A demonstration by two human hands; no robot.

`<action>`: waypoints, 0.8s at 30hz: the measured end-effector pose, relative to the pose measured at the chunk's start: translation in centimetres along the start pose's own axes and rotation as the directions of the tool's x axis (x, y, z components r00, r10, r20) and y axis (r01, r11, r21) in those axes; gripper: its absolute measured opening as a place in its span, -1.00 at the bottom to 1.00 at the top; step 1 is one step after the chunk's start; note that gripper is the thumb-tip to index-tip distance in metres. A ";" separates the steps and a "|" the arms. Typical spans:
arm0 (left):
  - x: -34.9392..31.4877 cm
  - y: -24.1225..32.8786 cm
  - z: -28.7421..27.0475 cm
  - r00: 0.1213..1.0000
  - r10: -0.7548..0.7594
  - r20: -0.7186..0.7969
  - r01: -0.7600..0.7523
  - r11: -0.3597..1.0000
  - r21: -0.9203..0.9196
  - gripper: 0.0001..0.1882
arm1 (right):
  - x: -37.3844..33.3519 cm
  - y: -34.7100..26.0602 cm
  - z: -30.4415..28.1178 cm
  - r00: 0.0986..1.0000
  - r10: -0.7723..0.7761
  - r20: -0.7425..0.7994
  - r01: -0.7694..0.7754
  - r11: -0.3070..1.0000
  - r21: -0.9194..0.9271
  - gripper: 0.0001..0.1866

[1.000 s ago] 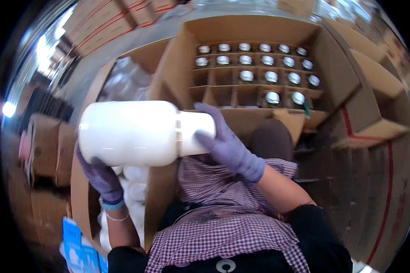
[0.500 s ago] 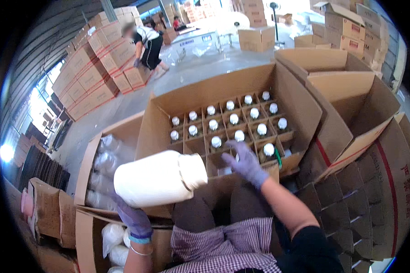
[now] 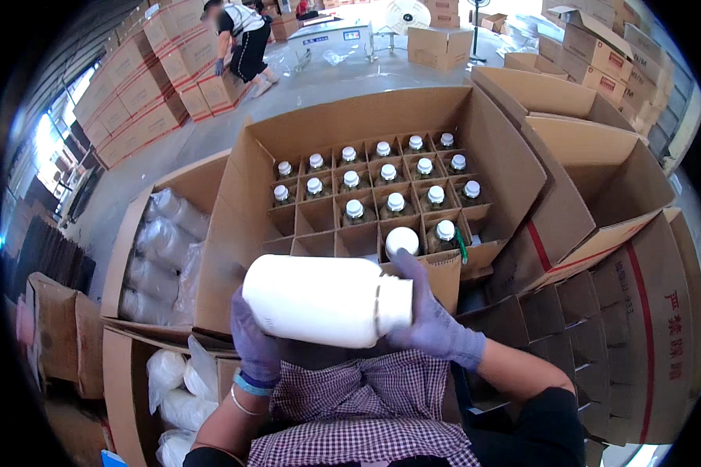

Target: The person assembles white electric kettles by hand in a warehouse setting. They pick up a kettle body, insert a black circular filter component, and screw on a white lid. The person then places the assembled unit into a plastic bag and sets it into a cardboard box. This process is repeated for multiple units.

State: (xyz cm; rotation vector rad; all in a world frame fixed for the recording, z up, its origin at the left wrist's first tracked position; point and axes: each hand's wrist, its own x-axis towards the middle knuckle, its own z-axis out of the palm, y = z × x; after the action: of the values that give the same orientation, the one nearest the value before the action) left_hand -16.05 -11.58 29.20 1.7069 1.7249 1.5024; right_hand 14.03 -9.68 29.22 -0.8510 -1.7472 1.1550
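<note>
A large white plastic bottle point(image 3: 315, 300) lies sideways in front of me, its narrower neck end point(image 3: 396, 302) pointing right. My left hand point(image 3: 255, 342), in a purple glove, is closed round its base end. At the neck, my gloved right hand point(image 3: 436, 323) grips the bottle, some fingers hidden behind it. Beyond stands an open carton point(image 3: 350, 117) with a cardboard divider grid point(image 3: 315, 216). Several clear bottles with white caps point(image 3: 354, 208) stand upright in its cells; some near-left cells hold none. A larger white top point(image 3: 402, 243) shows just beyond my right hand, and a green strip point(image 3: 461, 245) hangs beside a capped bottle.
Left of the carton, one box point(image 3: 117, 288) holds plastic-wrapped white bottles point(image 3: 163, 245); another nearer box point(image 3: 128, 389) holds more wrapped ones. Open cartons point(image 3: 592, 171) and dividers point(image 3: 553, 335) stand at right. A person point(image 3: 245, 39) bends by stacked cartons point(image 3: 132, 86) at far left.
My right hand has come back from the carton's cells to the white bottle's neck. The bottle has moved right and turned more level in my left hand. My view has tilted down.
</note>
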 end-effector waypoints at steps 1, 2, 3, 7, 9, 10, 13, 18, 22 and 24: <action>-0.6 0.3 0.8 1.000 -0.017 -0.011 0.016 0.997 -0.071 -0.48 | -0.8 1.0 0.7 0.977 0.212 -0.001 -0.200 0.926 0.319 0.04; -1.2 0.5 1.4 0.999 -0.043 -0.027 0.039 0.990 -0.136 -0.48 | -1.3 1.4 0.5 0.946 0.324 -0.010 -0.302 0.893 0.335 -0.07; -1.4 0.4 1.6 0.997 -0.062 -0.047 0.052 0.979 -0.199 -0.47 | -1.7 1.5 0.4 0.904 0.427 -0.019 -0.392 0.847 0.358 -0.17; 2.0 -0.3 3.0 0.974 -0.080 0.212 0.140 0.948 -0.285 -0.41 | -3.0 -1.7 -2.3 0.955 -0.291 -0.056 0.225 0.835 -0.502 -0.33; 6.4 -0.2 4.3 0.914 -0.180 0.364 0.366 0.753 -0.547 -0.42 | -4.7 -2.2 -5.0 0.851 -0.451 0.269 0.424 0.287 -0.859 -0.34; 8.2 -3.5 5.3 0.949 -0.197 0.245 0.302 0.789 -0.535 -0.48 | -5.2 -2.5 -5.7 0.869 -0.458 0.186 0.357 0.323 -0.876 -0.37; 11.0 -9.7 8.9 0.957 0.279 0.084 -0.291 0.931 0.219 -0.59 | -6.7 -0.9 -7.8 0.867 -0.356 -0.349 0.032 0.739 -0.673 -0.34; 9.6 -13.7 11.6 0.592 0.309 0.745 -0.732 0.594 0.335 -0.40 | -11.3 1.4 -10.6 0.754 -0.244 -0.610 -0.193 0.805 -0.561 -0.29; 12.0 -7.2 14.6 0.657 -0.010 0.753 -0.625 0.551 0.553 -0.54 | -16.6 1.7 -11.4 0.563 -0.130 -0.816 -0.237 0.921 -0.310 -0.20; 12.0 -4.4 17.6 0.655 0.219 0.724 -0.652 0.647 0.394 -0.55 | -18.3 1.4 -11.7 0.446 -0.146 -0.883 -0.309 0.901 -0.305 -0.22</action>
State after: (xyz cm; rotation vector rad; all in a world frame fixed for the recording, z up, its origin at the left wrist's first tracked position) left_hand -7.69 7.77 23.71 2.7661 1.5231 0.2730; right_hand 32.20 -20.96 25.23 -1.4927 -0.9996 0.1632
